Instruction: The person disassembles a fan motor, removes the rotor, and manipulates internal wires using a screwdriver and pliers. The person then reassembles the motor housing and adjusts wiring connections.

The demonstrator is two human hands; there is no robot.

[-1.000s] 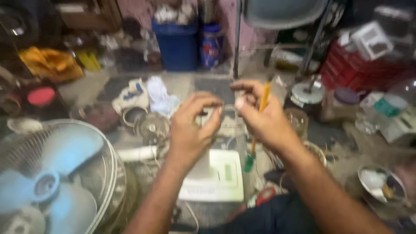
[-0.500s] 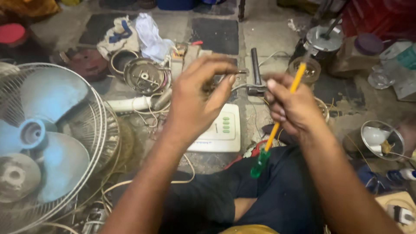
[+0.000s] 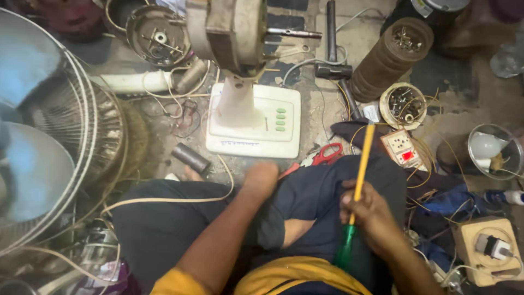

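Screwdriver (image 3: 357, 186), long axis near vertical in view: yellow shaft pointing away from the person toward the red-handled scissors (image 3: 329, 153), translucent green handle toward the lap. Right hand (image 3: 371, 216) clenched round it at the junction of shaft and handle. Left hand (image 3: 261, 176) rests on the knee, fingers hidden, so its grip cannot be told. Beyond the screwdriver tip: white plastic fan base (image 3: 254, 121) with green buttons, bare motor (image 3: 234, 30) above. Right of the base, a round cup (image 3: 404, 105) holds small screws; farther right, a clear bowl (image 3: 505, 158) holds a bulb.
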